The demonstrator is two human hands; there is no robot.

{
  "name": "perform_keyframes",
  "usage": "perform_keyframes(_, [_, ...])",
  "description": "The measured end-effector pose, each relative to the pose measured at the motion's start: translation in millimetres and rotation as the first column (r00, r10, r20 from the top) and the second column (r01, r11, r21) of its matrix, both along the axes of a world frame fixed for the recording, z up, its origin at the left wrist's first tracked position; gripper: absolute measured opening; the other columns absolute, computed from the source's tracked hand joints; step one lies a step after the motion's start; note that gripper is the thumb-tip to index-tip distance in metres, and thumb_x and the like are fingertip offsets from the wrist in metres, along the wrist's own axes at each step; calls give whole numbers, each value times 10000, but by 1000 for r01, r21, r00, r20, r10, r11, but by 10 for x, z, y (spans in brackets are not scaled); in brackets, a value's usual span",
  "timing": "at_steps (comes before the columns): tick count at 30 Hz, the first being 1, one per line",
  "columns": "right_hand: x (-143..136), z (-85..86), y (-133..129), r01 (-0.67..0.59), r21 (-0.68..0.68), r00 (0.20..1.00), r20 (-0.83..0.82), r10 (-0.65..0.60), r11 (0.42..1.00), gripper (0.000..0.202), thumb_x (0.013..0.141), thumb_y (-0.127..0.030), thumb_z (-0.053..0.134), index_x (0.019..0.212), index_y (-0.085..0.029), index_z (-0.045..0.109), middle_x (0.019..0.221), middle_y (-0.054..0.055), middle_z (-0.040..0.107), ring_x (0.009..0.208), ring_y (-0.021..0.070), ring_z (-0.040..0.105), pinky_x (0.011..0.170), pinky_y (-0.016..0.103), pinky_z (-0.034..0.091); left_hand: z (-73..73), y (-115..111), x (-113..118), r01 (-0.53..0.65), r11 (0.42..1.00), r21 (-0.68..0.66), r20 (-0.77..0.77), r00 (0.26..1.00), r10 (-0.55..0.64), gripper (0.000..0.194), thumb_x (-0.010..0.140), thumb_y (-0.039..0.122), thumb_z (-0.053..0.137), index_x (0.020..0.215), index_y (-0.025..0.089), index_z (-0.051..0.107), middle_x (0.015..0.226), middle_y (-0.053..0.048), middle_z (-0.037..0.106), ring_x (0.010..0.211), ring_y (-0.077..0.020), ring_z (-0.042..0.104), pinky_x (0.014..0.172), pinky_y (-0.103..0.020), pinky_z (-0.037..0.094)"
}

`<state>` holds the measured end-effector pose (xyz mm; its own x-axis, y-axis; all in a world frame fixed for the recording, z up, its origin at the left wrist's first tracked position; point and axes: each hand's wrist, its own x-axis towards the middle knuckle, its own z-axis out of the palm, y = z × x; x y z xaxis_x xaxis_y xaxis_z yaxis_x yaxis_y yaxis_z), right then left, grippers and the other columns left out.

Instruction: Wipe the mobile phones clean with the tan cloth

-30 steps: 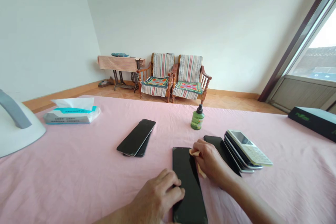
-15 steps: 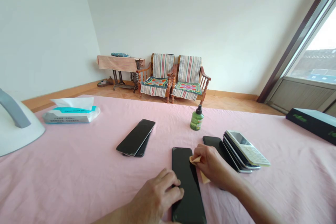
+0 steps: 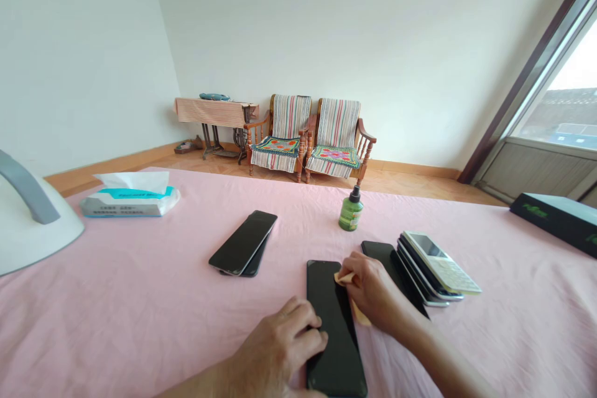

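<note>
A black smartphone (image 3: pixel 332 317) lies screen up on the pink cloth, directly in front of me. My left hand (image 3: pixel 289 342) grips its left side, with fingertips over the screen and the thumb near the lower edge, partly out of view. Pinched in my right hand (image 3: pixel 368 283) is an orange-yellow cloth (image 3: pixel 344 279), pressed on the upper right of the screen; part of it hangs beside the phone. Right of that hand, a dark phone (image 3: pixel 385 255) is partly covered by my forearm. A stack of phones topped by a white keypad phone (image 3: pixel 441 261) stands beside it.
Two stacked smartphones (image 3: pixel 245 242) lie to the left. A green spray bottle (image 3: pixel 351 211) stands beyond my hands. Farther out are a tissue pack (image 3: pixel 130 202), a white appliance with a grey handle (image 3: pixel 37 230) and a black box (image 3: pixel 555 221). Two wooden armchairs (image 3: pixel 336 137) stand behind.
My right hand has shifted slightly left over the phone with the cloth. My left hand keeps its place on the phone. The whole view has moved very slightly.
</note>
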<state>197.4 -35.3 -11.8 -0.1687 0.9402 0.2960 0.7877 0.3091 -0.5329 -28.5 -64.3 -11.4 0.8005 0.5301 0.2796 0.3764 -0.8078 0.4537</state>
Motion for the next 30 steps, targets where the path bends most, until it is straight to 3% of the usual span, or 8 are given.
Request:
perform_keyframes(5, [4, -61, 61, 25, 14, 1000, -2, -25, 1000, 256, 703, 61, 488, 717, -149, 635, 769, 49, 613, 733, 169, 578, 659, 256, 377, 7, 24, -4, -3, 999, -54, -25, 1000, 2, 475, 691, 421, 841, 1049, 158, 674, 1080, -111, 611, 1018, -264, 574, 898, -357, 514])
perform_keyframes(10, [10, 125, -134, -75, -90, 997, 14, 77, 993, 217, 669, 31, 550, 607, -171, 603, 646, -10, 604, 613, 125, 560, 585, 223, 354, 32, 20, -4, -3, 998, -61, -13, 1000, 2, 474, 715, 449, 814, 1065, 168, 666, 1108, -112, 608, 1028, -264, 574, 906, -360, 511])
perform_keyframes(13, [-2, 163, -169, -92, -84, 996, 2, 92, 992, 217, 694, 24, 545, 635, -173, 611, 672, -6, 608, 640, 128, 570, 602, 228, 362, 87, -1, -20, 6, 997, -71, -7, 1000, -7, 525, 683, 378, 853, 1101, 145, 638, 1100, -104, 617, 1021, -256, 578, 922, -359, 502])
perform_keyframes(18, [-48, 13, -23, -38, 60, 998, -42, 41, 997, 263, 725, 42, 510, 753, -179, 650, 763, 14, 603, 704, 146, 577, 649, 245, 381, 138, -27, -67, -43, 999, -32, -58, 997, 41, 488, 647, 356, 878, 1033, 160, 654, 1068, -87, 610, 976, -258, 584, 889, -380, 512])
perform_keyframes(23, [-103, -97, 50, -2, 96, 1000, -24, 4, 995, 282, 717, 62, 487, 761, -160, 656, 793, 44, 586, 773, 179, 568, 689, 270, 397, 64, -60, -75, -40, 997, 59, -65, 997, 44, 448, 679, 414, 851, 976, 143, 656, 1008, -73, 644, 913, -238, 598, 840, -351, 517])
perform_keyframes(30, [-184, -119, -47, -127, 53, 986, -101, 132, 990, 307, 700, 82, 482, 724, -173, 650, 764, 13, 593, 706, 134, 574, 649, 233, 403, 7, -102, -35, -57, 988, 144, -9, 998, 59, 436, 631, 362, 890, 935, 150, 660, 924, -42, 679, 863, -230, 611, 790, -326, 511])
